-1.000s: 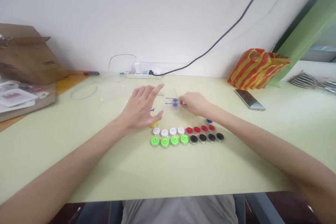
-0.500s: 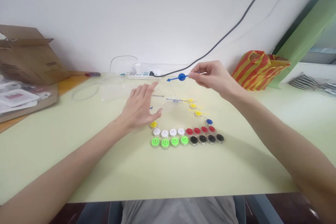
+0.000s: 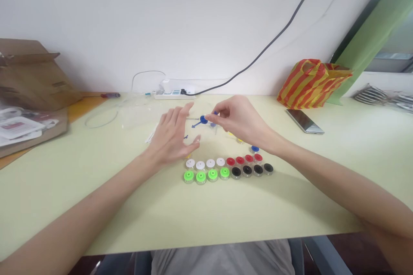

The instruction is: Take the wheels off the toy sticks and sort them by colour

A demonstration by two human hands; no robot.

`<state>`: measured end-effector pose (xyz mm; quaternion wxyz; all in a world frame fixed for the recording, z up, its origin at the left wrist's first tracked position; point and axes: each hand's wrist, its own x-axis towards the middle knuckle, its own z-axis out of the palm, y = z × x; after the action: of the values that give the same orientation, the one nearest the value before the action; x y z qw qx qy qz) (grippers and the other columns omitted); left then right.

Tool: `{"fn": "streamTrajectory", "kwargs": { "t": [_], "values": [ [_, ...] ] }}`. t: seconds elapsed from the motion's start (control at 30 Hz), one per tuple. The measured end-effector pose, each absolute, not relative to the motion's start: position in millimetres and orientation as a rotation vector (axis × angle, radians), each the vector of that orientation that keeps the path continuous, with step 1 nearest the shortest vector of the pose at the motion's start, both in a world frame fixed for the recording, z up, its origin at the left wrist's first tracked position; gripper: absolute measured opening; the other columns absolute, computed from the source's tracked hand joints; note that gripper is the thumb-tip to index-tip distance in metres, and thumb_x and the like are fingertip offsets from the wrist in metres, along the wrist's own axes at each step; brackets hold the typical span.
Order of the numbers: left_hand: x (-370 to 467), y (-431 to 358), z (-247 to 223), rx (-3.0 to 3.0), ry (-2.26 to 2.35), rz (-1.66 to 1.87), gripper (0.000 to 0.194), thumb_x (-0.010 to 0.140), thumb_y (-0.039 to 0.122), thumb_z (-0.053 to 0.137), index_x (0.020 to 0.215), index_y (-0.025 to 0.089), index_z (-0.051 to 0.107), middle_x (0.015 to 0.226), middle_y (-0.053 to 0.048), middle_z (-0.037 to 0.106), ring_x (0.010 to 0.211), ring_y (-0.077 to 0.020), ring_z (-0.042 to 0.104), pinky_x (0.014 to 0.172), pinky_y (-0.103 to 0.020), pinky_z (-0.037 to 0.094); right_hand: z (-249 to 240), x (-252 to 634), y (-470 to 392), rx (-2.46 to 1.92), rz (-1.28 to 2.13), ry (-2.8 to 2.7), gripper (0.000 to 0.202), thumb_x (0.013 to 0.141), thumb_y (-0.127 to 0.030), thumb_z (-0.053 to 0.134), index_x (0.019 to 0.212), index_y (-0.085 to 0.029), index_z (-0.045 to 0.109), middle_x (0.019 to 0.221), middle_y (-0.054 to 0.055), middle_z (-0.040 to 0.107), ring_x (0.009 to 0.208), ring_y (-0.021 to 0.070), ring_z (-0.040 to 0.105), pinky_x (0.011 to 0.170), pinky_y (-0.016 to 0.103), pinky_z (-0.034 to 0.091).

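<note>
My right hand (image 3: 237, 118) pinches a blue spinner arrow with a round hub (image 3: 203, 119) between thumb and fingertips, low over the table. My left hand (image 3: 169, 137) hovers to its left, fingers apart and nothing in them. Another blue piece (image 3: 213, 123) is partly hidden behind the right fingers, and a yellow spinner piece (image 3: 239, 140) shows beneath that hand. In front lie rows of round pieces with clear bases: white (image 3: 210, 163), red (image 3: 240, 160), green (image 3: 212, 175) and black (image 3: 247, 170). A single blue round piece (image 3: 254, 149) sits behind the red ones.
A power strip (image 3: 174, 94) with a black cable stands by the wall. To the right are a smartphone (image 3: 305, 121) and a red-and-yellow striped bag (image 3: 311, 84). A cardboard box (image 3: 35, 77) and a screwdriver (image 3: 110, 95) are at the left, near clear plastic.
My right hand has come down and left with the blue spinner arrow, close to the table. The smartphone is now uncovered by my forearm. My left hand has hardly moved.
</note>
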<state>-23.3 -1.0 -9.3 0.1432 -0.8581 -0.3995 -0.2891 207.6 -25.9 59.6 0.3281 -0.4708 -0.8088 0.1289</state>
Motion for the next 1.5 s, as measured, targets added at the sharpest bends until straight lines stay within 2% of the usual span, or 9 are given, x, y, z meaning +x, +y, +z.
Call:
{"fn": "streamTrajectory", "kwargs": {
  "t": [0.13, 0.3, 0.47, 0.63, 0.8, 0.97, 1.1, 1.23, 1.5],
  "values": [
    [-18.8, -6.1, -9.1, -2.476, -1.1, -0.814, 0.085, 0.091, 0.039, 0.062, 0.162, 0.015, 0.023, 0.127, -0.018, 0.058, 0.115, -0.0383, 0.056, 0.1, -0.055, 0.048, 57.9, 205.7, -28.2, -1.287, 0.296, -2.147, 0.041, 0.1, -0.039, 0.064, 0.067, -0.015, 0.068, 0.056, -0.002, 0.054, 0.055, 0.0107, 0.044, 0.059, 0.029, 0.031],
    [-18.8, -6.4, -8.5, -2.463, -1.107, -0.826, 0.084, 0.089, 0.039, 0.062, 0.161, 0.015, 0.024, 0.125, -0.017, 0.059, 0.113, -0.0374, 0.057, 0.099, -0.054, 0.049, 66.0, 211.3, -33.2, -1.206, 0.381, -2.175, 0.029, 0.097, -0.038, 0.068, 0.081, -0.015, 0.075, 0.062, -0.001, 0.06, 0.058, 0.0113, 0.05, 0.062, 0.027, 0.036],
    [-20.0, -4.6, -9.2, -2.465, -1.086, -0.821, 0.087, 0.089, 0.041, 0.062, 0.162, 0.017, 0.021, 0.126, -0.016, 0.059, 0.113, -0.0369, 0.057, 0.099, -0.054, 0.049, 66.9, 209.7, -36.8, -1.188, 0.341, -2.226, 0.015, 0.097, -0.025, 0.067, 0.094, -0.017, 0.08, 0.066, -0.001, 0.064, 0.062, 0.0125, 0.055, 0.066, 0.028, 0.037],
    [-18.2, -6.6, -8.7, -2.507, -1.004, -0.817, 0.09, 0.09, 0.04, 0.062, 0.163, 0.018, 0.015, 0.13, -0.018, 0.059, 0.116, -0.0376, 0.058, 0.1, -0.055, 0.049, 60.3, 206.8, -34.8, -1.118, 0.094, -2.343, 0.026, 0.103, -0.02, 0.059, 0.117, -0.023, 0.08, 0.071, 0.0, 0.069, 0.066, 0.0139, 0.056, 0.07, 0.028, 0.035],
    [-16.7, -9.2, -7.8, -2.562, -0.972, -0.803, 0.092, 0.089, 0.035, 0.063, 0.165, 0.019, 0.012, 0.137, -0.019, 0.058, 0.123, -0.0385, 0.057, 0.105, -0.057, 0.047, 56.5, 209.4, -30.0, -1.136, -0.336, -2.601, 0.033, 0.107, -0.022, 0.05, 0.133, -0.026, 0.071, 0.075, 0.003, 0.072, 0.063, 0.0165, 0.055, 0.063, 0.031, 0.025],
    [-17.2, -9.9, -7.1, -2.565, -0.949, -0.781, 0.092, 0.089, 0.035, 0.063, 0.164, 0.016, 0.014, 0.132, -0.018, 0.06, 0.122, -0.0379, 0.057, 0.105, -0.056, 0.047, 57.8, 209.4, -30.4, -1.201, -0.536, -2.718, 0.023, 0.102, -0.012, 0.052, 0.111, -0.019, 0.072, 0.076, 0.006, 0.074, 0.062, 0.0175, 0.056, 0.06, 0.034, 0.02],
    [-17.4, -9.7, -7.3, -2.569, -0.959, -0.768, 0.091, 0.09, 0.036, 0.063, 0.164, 0.015, 0.015, 0.131, -0.019, 0.06, 0.119, -0.0377, 0.058, 0.103, -0.055, 0.048, 62.8, 208.1, -32.7, -1.253, -0.482, -2.709, 0.02, 0.105, -0.021, 0.054, 0.098, -0.019, 0.073, 0.078, 0.008, 0.074, 0.067, 0.0194, 0.06, 0.061, 0.034, 0.021],
    [-16.9, -9.9, -8.2, -2.595, -0.988, -0.77, 0.095, 0.089, 0.036, 0.064, 0.166, 0.019, 0.011, 0.132, -0.017, 0.059, 0.121, -0.0375, 0.058, 0.105, -0.056, 0.047, 65.2, 206.8, -34.3, -1.279, -0.458, -2.693, 0.023, 0.106, -0.026, 0.055, 0.095, -0.018, 0.074, 0.081, 0.009, 0.075, 0.068, 0.0197, 0.06, 0.061, 0.034, 0.021],
    [-16.5, -11.6, -8.6, -2.713, -1.026, -0.856, 0.093, 0.09, 0.042, 0.064, 0.166, 0.02, 0.013, 0.133, -0.016, 0.059, 0.121, -0.0361, 0.057, 0.106, -0.057, 0.048, 57.0, 206.4, -35.9, -1.076, -0.678, -2.819, 0.037, 0.099, 0.001, 0.04, 0.111, -0.016, 0.071, 0.08, 0.008, 0.071, 0.07, 0.0182, 0.054, 0.058, 0.035, 0.02]
  ]
}}
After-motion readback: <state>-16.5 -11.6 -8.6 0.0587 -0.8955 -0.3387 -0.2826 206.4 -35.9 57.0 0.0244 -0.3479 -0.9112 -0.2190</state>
